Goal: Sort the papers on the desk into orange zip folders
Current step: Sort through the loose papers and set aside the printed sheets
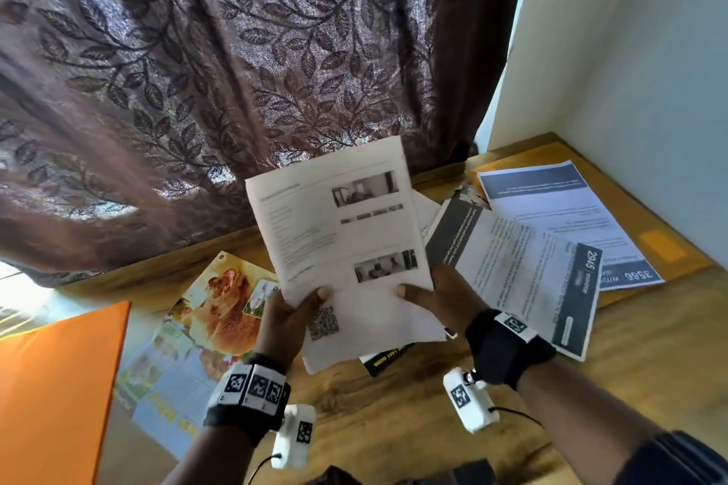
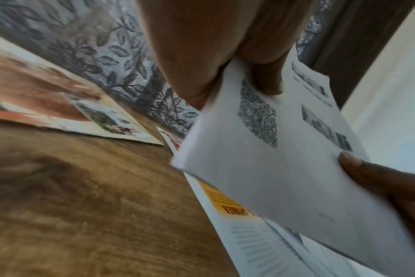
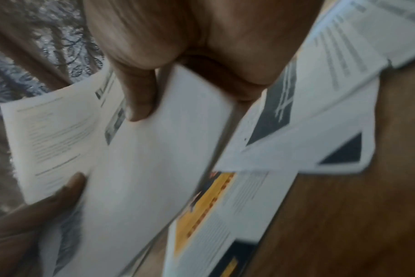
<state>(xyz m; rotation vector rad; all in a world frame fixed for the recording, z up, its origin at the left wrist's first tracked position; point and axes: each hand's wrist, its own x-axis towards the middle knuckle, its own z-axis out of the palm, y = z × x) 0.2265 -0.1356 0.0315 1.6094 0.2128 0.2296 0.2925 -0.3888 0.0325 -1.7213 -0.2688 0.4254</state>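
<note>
Both hands hold a white printed sheet (image 1: 346,240) tilted up above the wooden desk (image 1: 394,398). My left hand (image 1: 293,313) pinches its lower left edge, thumb on top; my right hand (image 1: 437,293) pinches the lower right edge. The sheet (image 2: 284,159) carries grey photos and a QR-like block; it also fills the right wrist view (image 3: 142,159). An orange zip folder (image 1: 51,386) lies at the desk's left. A second orange folder (image 1: 650,240) lies at the far right under papers.
A colourful food flyer (image 1: 205,319) lies left of centre. Dark-banded printed sheets (image 1: 524,272) and another (image 1: 567,217) overlap at the right. A yellow-and-black leaflet (image 3: 201,215) lies beneath the held sheet. A leaf-patterned curtain (image 1: 236,71) hangs behind; a white wall (image 1: 630,71) stands right.
</note>
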